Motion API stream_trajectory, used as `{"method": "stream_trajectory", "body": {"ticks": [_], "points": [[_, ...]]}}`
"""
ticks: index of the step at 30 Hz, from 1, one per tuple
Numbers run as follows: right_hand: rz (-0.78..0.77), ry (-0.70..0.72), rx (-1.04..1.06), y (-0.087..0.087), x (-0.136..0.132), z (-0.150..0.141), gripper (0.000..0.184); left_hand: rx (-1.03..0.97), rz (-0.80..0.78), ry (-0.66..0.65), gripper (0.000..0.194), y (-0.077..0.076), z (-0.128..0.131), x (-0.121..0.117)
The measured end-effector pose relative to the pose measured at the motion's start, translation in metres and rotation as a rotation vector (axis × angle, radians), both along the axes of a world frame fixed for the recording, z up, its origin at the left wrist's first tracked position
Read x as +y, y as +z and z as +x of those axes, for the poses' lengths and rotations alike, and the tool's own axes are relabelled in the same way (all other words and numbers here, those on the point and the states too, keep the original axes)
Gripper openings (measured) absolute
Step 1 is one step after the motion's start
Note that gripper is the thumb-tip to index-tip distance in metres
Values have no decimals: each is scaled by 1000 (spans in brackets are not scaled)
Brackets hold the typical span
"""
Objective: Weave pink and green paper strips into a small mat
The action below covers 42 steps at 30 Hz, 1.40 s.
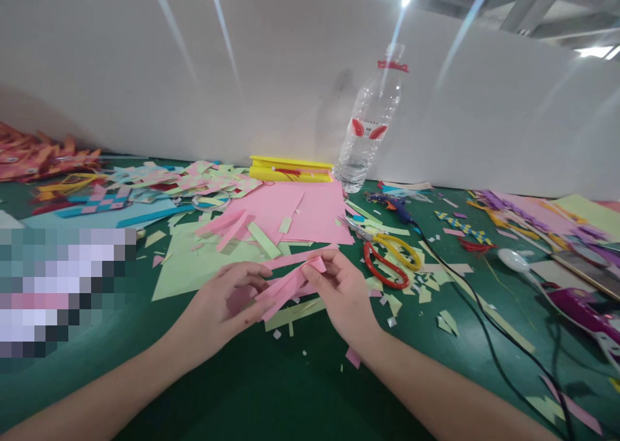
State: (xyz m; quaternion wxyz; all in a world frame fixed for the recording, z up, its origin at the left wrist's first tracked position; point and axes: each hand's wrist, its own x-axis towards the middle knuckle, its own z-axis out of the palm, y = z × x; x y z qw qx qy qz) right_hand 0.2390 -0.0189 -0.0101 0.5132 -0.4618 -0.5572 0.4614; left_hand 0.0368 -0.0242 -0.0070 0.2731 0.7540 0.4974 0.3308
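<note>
Pink paper strips (pixel 287 288), folded at one end and lying over each other, stretch between my two hands above the table. My right hand (pixel 345 292) pinches the folded end between thumb and fingers. Curled around the lower left end of the strips is my left hand (pixel 227 302), its thumb against the paper. Beyond the hands lie a pink paper sheet (pixel 320 212) and a pale green sheet (pixel 179 270), with loose strips on top. Scissors (pixel 387 260) with red and yellow handles rest to the right of my right hand.
A clear water bottle (pixel 371 115) stands by the white partition (pixel 194 60). A blue glue gun (pixel 394 205) trails a black cord (pixel 465 283) across the right side. Woven paper pieces (pixel 194 179) are heaped at back left. Paper scraps (pixel 394 305) litter the green table (pixel 232 389).
</note>
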Motion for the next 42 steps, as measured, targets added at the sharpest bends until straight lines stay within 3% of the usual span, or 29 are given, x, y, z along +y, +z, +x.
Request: {"method": "stream_trajectory", "body": {"ticks": [8, 17, 26, 34, 42], "points": [[23, -3, -25, 0, 0, 1, 21, 79, 75, -61, 33, 2, -2, 1], [60, -34, -157, -1, 0, 2, 25, 130, 110, -91, 27, -7, -2, 5], [26, -7, -48, 4, -1, 1, 18, 89, 93, -60, 33, -5, -4, 3], [49, 15, -35, -1, -1, 1, 17, 180, 130, -163, 27, -6, -3, 8], [68, 44, -65, 4, 1, 5, 13, 163, 125, -15, 34, -4, -9, 10]]}}
